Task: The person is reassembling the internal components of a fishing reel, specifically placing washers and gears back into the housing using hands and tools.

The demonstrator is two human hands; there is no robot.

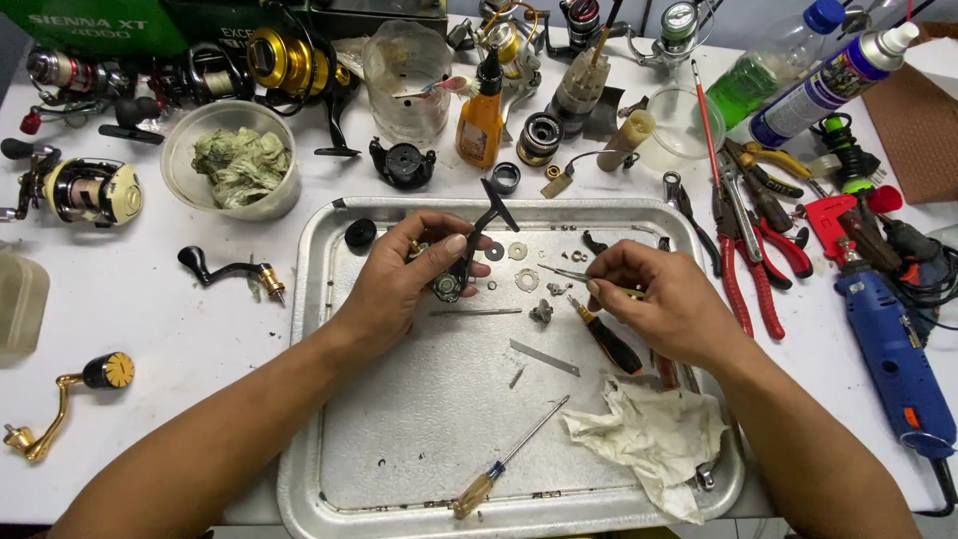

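The person sat over a dented metal tray (399, 439) on a white worktable (150, 319) crowded with fishing-reel parts. The left hand (399, 284) was clenched around a dark reel body (454, 274), thumb across the front, holding it just above the tray's upper middle; a thin black arm of that part stuck up past the fingers toward the tray's far rim. The right hand (659, 294) pinched a pair of slim tweezers (569, 273), their tips pointing left toward the reel body but not quite touching it as far as I could see.

Between the two hands, on the tray floor, lay small washers (526, 280) and a tiny metal fitting (542, 312). Just below the right hand rested a black-and-orange handled tool (609, 342), and near it a crumpled white rag (649, 434) spilled over the tray's right corner. A screwdriver with an amber handle (499, 469) lay slantwise near the front rim, well apart from both hands.

Off the tray to the right were red-handled pliers (748, 269) and a blue rotary tool (893, 354). Behind the tray stood an orange oil bottle (481, 120), and to the left a plastic tub of greenish rags (235, 160) beside a cream-sided spinning reel (90, 190).
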